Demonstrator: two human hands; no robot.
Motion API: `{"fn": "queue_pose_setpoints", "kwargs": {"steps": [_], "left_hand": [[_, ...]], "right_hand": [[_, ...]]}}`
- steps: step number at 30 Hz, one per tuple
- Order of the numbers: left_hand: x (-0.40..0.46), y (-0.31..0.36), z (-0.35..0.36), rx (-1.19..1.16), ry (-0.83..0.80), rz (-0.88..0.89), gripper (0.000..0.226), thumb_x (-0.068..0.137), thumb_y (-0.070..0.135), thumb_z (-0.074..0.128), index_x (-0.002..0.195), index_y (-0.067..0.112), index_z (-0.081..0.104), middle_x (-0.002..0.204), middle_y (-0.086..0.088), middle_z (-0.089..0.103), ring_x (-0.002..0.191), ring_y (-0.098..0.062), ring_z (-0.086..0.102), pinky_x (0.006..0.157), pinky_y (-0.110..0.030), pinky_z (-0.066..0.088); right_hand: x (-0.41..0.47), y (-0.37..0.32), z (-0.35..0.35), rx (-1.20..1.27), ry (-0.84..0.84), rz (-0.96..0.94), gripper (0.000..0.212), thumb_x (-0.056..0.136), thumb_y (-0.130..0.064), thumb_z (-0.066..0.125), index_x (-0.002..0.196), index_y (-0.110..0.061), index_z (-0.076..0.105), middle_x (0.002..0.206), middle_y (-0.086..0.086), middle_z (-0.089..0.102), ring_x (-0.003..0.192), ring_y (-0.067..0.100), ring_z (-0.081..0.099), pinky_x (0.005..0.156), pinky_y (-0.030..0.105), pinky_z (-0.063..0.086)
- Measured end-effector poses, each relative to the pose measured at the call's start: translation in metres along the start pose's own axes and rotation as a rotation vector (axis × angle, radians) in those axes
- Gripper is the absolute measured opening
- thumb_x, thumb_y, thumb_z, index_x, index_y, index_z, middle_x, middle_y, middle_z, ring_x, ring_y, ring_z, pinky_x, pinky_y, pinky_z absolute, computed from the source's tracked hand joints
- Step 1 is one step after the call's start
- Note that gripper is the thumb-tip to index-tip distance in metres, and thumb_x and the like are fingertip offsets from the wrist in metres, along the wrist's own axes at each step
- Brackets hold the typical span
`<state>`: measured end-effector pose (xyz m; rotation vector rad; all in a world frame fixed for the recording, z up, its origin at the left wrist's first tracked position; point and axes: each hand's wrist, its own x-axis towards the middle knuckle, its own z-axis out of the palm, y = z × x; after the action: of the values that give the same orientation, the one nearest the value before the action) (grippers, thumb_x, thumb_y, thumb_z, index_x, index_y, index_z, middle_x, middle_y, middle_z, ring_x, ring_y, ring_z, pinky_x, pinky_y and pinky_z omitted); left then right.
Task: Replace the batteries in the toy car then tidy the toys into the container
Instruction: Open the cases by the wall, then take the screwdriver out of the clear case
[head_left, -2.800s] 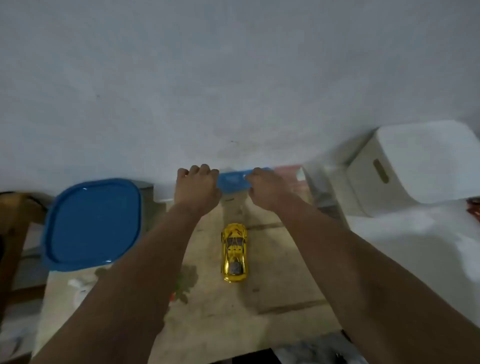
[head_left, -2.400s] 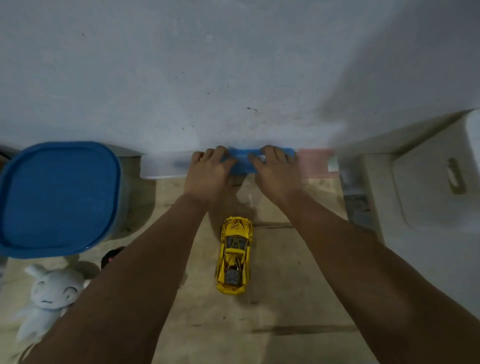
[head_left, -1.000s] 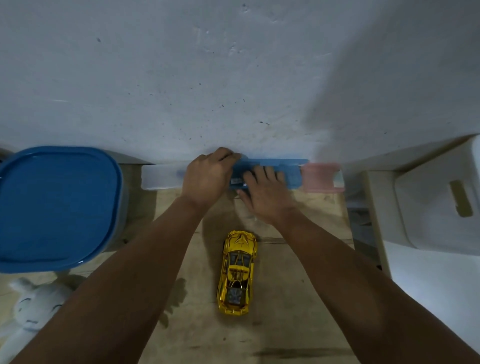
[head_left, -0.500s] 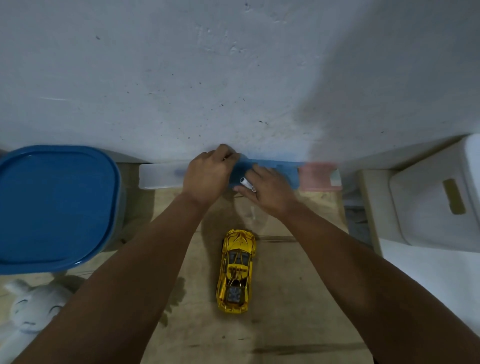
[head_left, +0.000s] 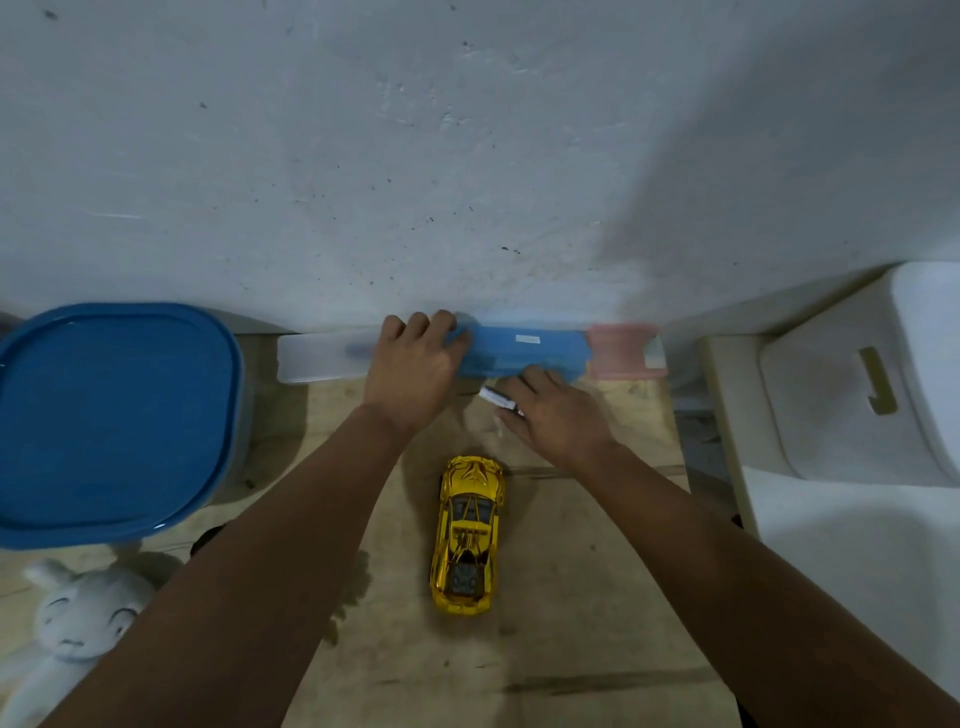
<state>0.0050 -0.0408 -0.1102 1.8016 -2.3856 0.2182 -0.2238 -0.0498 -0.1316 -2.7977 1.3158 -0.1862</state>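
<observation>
A shiny yellow toy car (head_left: 469, 535) lies on the wooden table, nose towards the wall. Against the wall stands a row of small boxes: a clear one (head_left: 317, 358), a blue one (head_left: 524, 353) and a pink one (head_left: 621, 351). My left hand (head_left: 415, 374) rests on the blue box's left end, fingers curled over it. My right hand (head_left: 558, 421) is just in front of that box and pinches a small white battery (head_left: 496, 397) between thumb and fingers.
A container with a blue lid (head_left: 111, 421) stands at the left. A white plush toy (head_left: 78, 629) lies in front of it. A white stool-like box (head_left: 857, 384) stands at the right. The grey wall (head_left: 467, 156) closes the back.
My right hand has come back from the blue box towards me with a small white battery in its fingers. My left hand stays on the box.
</observation>
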Motion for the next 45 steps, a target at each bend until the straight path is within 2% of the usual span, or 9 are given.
{"fn": "queue_pose_setpoints", "kwargs": {"steps": [8,14,18,23,29,33,39,42,45], "left_hand": [[-0.006,0.003,-0.008,0.012,-0.124,-0.011,0.046,0.085,0.026,0.073,0.129,0.016,0.070,0.131,-0.013,0.062,0.105,-0.039,0.060,0.087,-0.049,0.040],[-0.005,0.004,-0.002,0.028,-0.159,0.001,0.038,0.087,0.022,0.076,0.125,0.018,0.074,0.128,-0.012,0.064,0.104,-0.037,0.063,0.086,-0.048,0.042],[-0.002,0.005,-0.007,0.032,-0.214,-0.013,0.039,0.089,0.024,0.073,0.128,0.019,0.072,0.131,-0.013,0.062,0.108,-0.036,0.062,0.089,-0.047,0.042],[0.000,0.001,-0.020,0.052,-0.296,-0.032,0.048,0.092,0.029,0.068,0.139,0.018,0.062,0.138,-0.014,0.056,0.118,-0.038,0.056,0.095,-0.050,0.041],[-0.032,-0.013,-0.048,0.001,-0.308,-0.236,0.056,0.091,0.021,0.065,0.145,0.013,0.052,0.141,-0.015,0.052,0.124,-0.038,0.051,0.098,-0.052,0.043],[-0.060,-0.033,-0.056,-0.087,-0.281,-0.445,0.060,0.092,0.020,0.068,0.149,0.014,0.049,0.152,-0.019,0.046,0.138,-0.043,0.043,0.104,-0.059,0.042],[-0.085,-0.039,-0.046,-0.295,-0.350,-0.697,0.068,0.106,0.024,0.039,0.165,0.019,0.007,0.172,-0.015,-0.002,0.156,-0.043,0.005,0.119,-0.061,0.024],[-0.092,-0.037,-0.034,-0.402,-0.341,-0.809,0.072,0.107,0.025,0.039,0.165,0.016,-0.003,0.171,-0.018,-0.010,0.153,-0.047,0.014,0.113,-0.060,0.034],[-0.098,-0.040,-0.023,-0.559,-0.242,-0.902,0.078,0.107,0.033,0.044,0.164,0.015,-0.007,0.171,-0.019,0.003,0.147,-0.046,0.030,0.109,-0.057,0.040]], "right_hand": [[-0.004,-0.009,-0.030,0.014,0.190,0.089,0.028,0.095,-0.034,0.057,0.115,-0.019,0.069,0.112,0.003,0.062,0.100,0.028,0.057,0.078,0.042,0.043],[0.004,-0.003,-0.023,0.002,-0.007,0.103,0.046,0.093,-0.032,0.042,0.128,-0.012,0.066,0.135,0.010,0.058,0.123,0.031,0.054,0.095,0.045,0.048],[0.003,-0.004,-0.021,0.036,-0.041,0.103,0.046,0.090,-0.019,0.061,0.133,-0.002,0.061,0.140,0.020,0.052,0.131,0.039,0.049,0.107,0.050,0.044],[0.011,-0.006,-0.030,0.074,-0.091,0.131,0.042,0.090,-0.012,0.062,0.131,-0.003,0.062,0.142,0.018,0.051,0.131,0.038,0.049,0.106,0.050,0.047],[0.038,-0.019,-0.060,0.099,-0.300,0.282,0.032,0.097,-0.022,0.049,0.122,-0.014,0.066,0.145,0.005,0.045,0.118,0.028,0.059,0.091,0.038,0.052],[0.070,-0.045,-0.078,0.084,-0.367,0.255,0.029,0.092,-0.013,0.052,0.118,-0.011,0.065,0.136,0.008,0.047,0.117,0.031,0.056,0.090,0.041,0.053],[0.107,-0.107,-0.068,0.170,-0.319,-0.005,0.036,0.091,-0.005,0.054,0.125,-0.010,0.065,0.131,0.011,0.053,0.115,0.033,0.055,0.087,0.045,0.054],[0.119,-0.136,-0.049,0.131,-0.349,-0.114,0.047,0.093,-0.011,0.056,0.139,-0.016,0.054,0.151,0.011,0.040,0.134,0.033,0.043,0.101,0.048,0.047],[0.124,-0.152,-0.032,0.003,-0.338,-0.144,0.050,0.095,-0.018,0.055,0.145,-0.021,0.046,0.156,0.011,0.034,0.141,0.033,0.033,0.110,0.049,0.037]]}}
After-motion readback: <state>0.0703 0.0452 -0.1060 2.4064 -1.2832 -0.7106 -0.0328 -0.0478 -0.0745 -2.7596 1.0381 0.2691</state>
